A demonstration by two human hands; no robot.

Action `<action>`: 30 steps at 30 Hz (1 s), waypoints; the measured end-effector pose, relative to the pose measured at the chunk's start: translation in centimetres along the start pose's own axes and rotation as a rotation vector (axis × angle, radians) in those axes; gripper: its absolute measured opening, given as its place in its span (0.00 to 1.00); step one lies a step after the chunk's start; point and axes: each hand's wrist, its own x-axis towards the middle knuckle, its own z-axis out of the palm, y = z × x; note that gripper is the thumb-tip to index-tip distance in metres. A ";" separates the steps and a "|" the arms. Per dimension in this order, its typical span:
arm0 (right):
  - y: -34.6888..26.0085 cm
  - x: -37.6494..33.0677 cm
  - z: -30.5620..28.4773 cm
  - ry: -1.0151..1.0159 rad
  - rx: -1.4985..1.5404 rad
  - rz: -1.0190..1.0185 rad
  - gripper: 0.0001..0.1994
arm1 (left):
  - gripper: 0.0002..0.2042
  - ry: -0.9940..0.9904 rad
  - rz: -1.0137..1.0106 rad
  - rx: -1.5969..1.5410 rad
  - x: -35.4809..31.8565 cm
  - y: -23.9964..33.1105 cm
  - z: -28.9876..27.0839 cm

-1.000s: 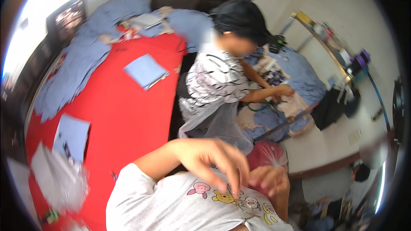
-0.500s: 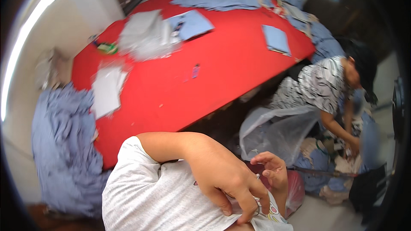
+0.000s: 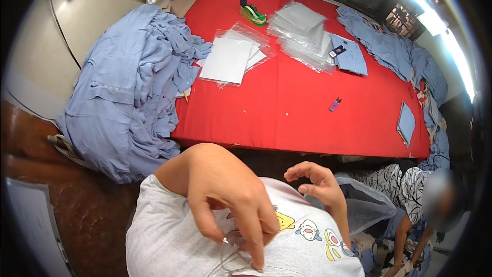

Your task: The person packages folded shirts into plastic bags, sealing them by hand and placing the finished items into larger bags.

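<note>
My left hand [image 3: 236, 202] is bent down in front of my light grey printed T-shirt [image 3: 169, 225]. Its thumb and fingers curl around a thin, clear, wire-rimmed loop [image 3: 233, 259], which resembles an eyeglass lens; its lower part meets the picture's bottom edge. My right hand [image 3: 315, 182] is raised on the other side of my chest, with fingers loosely curved and apart and nothing in them. Beyond both hands lies the near edge of the red-covered table [image 3: 287, 133].
Blue garments [image 3: 128, 87] heap over the table's left end. On the red cloth are plastic-bagged white sheets [image 3: 223, 60], stacked clear bags [image 3: 300, 31], a green tape dispenser [image 3: 253, 15], blue thread snips [image 3: 335, 104] and folded blue cloth [image 3: 406, 123]. A co-worker [image 3: 410, 190] bends at lower right.
The view has swung left, so the table and garments sit farther right and the left heap shows fully. My left hand has shifted left in the picture, still around the loop.
</note>
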 end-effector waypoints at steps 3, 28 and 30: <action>-0.7 4.5 0.3 0.003 -0.081 -0.027 0.18 | 0.26 0.053 -0.033 -0.010 -3.4 2.1 -0.9; -17.0 19.0 3.7 -0.421 -0.147 -1.053 0.06 | 0.04 0.837 0.032 0.103 -9.4 9.3 -6.7; -15.7 19.7 4.2 -0.406 -0.027 -1.074 0.05 | 0.04 0.867 0.091 0.018 -9.6 8.6 -6.1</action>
